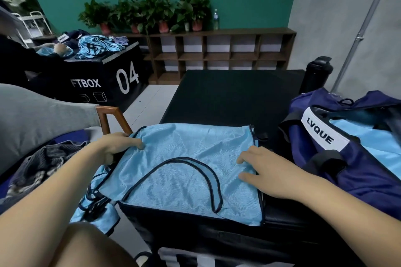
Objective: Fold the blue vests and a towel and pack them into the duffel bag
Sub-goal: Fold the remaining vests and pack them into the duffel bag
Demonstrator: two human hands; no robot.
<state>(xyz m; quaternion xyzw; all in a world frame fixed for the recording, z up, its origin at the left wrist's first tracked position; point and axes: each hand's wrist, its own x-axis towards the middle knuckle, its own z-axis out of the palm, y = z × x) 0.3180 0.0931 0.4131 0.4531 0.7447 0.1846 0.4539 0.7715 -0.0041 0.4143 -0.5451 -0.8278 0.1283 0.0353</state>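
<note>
A light blue mesh vest (pixel 184 171) with dark trim lies spread flat on the near end of a black box (pixel 227 97). My left hand (pixel 117 145) grips the vest's upper left edge, thumb on top of the fabric. My right hand (pixel 267 169) rests flat on the vest's right side with straight fingers. A navy duffel bag (pixel 351 171) with a white LVQUE label stands open at the right, light blue cloth visible inside. More blue vest fabric (pixel 95 206) hangs off the box's left side.
A dark striped towel (pixel 43 162) lies at the left beside a wooden chair frame (pixel 110 117). A black bottle (pixel 316 73) stands behind the bag. Another person works at a black box (pixel 104 76) marked 04 at the back left. Shelves with potted plants line the wall.
</note>
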